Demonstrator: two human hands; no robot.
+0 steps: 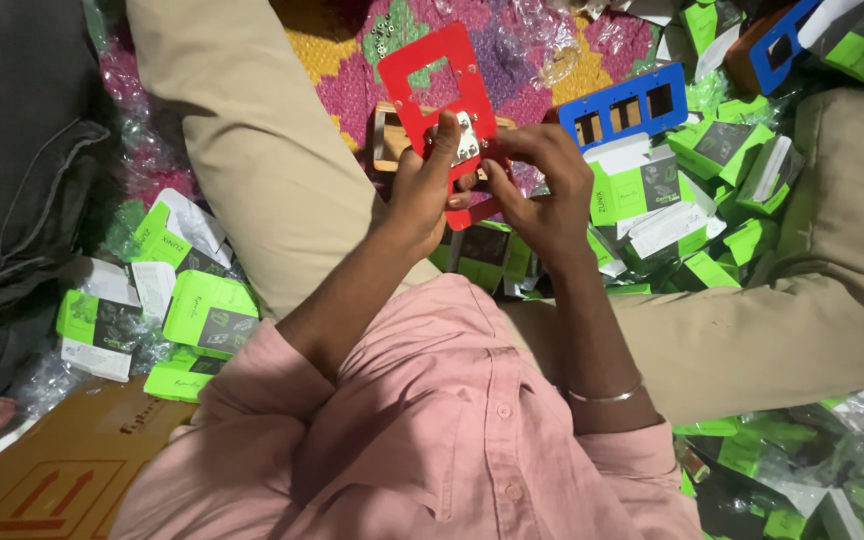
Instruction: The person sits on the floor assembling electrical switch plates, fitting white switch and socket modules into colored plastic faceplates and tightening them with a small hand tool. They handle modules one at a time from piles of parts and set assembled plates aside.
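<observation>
Left hand: my left hand (pixel 420 185) was clenched around the lower left edge of the red plastic frame (pixel 439 85), thumb pressed near the small metal piece (pixel 467 140).
Right hand: my right hand (pixel 542 185) gripped the frame's lower right side, fingers curled over it and fingertips meeting the metal piece; a thin metal bangle (pixel 607 395) sat on that wrist.
Red frame: it was held upright above my lap, its square cut-out at the top, between my two knees.
Metal piece: it lay against the frame's middle, partly hidden by my fingers, so I could not tell quite how it sat there; possibly it was seated in a lower opening.
Blue frame: a blue plastic frame (pixel 622 105) with three cut-outs lay on the floor just to the right of my hands.
Boxes: green and white cartons (pixel 207 310) were heaped on both sides of my legs, more of them (pixel 642 190) close under my right hand.
Floor: a patterned pink and yellow mat (pixel 352 70) showed beyond the frame.
Clothing: I wore a pink shirt (pixel 432 430) and tan trousers (pixel 252 140).
</observation>
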